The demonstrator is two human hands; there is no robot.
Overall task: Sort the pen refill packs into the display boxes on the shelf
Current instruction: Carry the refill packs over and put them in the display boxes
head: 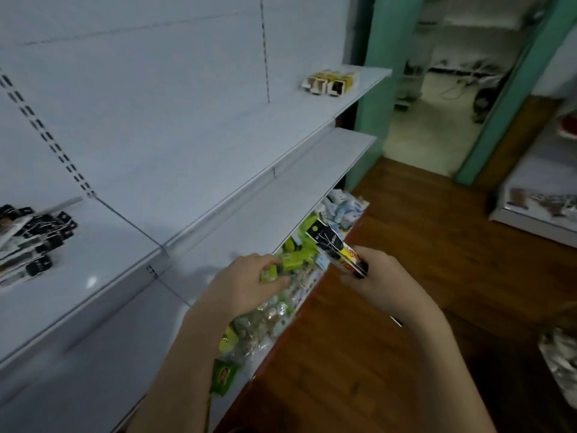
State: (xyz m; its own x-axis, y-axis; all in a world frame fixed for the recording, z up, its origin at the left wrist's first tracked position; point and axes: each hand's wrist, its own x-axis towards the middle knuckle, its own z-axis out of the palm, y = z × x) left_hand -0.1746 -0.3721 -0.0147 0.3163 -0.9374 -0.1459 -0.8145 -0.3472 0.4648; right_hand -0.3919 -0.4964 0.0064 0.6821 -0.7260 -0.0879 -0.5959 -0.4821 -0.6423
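Green is what's jumping out here: a heap of green and clear plastic packs (274,310) is lying along the lowest shelf (93,385), running from near the bottom of the view up toward a clump of pale blue-and-white packs (342,209) at the far end. The left hand (246,284) is reaching into that heap, with its fingers curling round one bright green pack (288,260) and the thumb pressing it from below, so it's clamped on that one. The right hand (374,273) is hanging out past the shelf edge over the wooden floor (390,354), pinching a small stack of flat black-topped refill packs (335,248) between thumb and fingers; the stack is tilting up and to the left, with its top end sitting above the green heap. The picture is pretty blurry, so I can't tell how many packs are in the stack or read any print on them.

Two yellow display boxes (331,82) are lying side by side on the top shelf (359,89), well apart from both hands, with their open ends facing the camera. Whatever's inside them is too dark to make out. Over on the left, a pile of black-topped packs (34,239) is sitting on the upper shelf section (103,260). The middle shelf (296,182) is running between those two levels. A teal door frame (384,57) is standing past the shelving.
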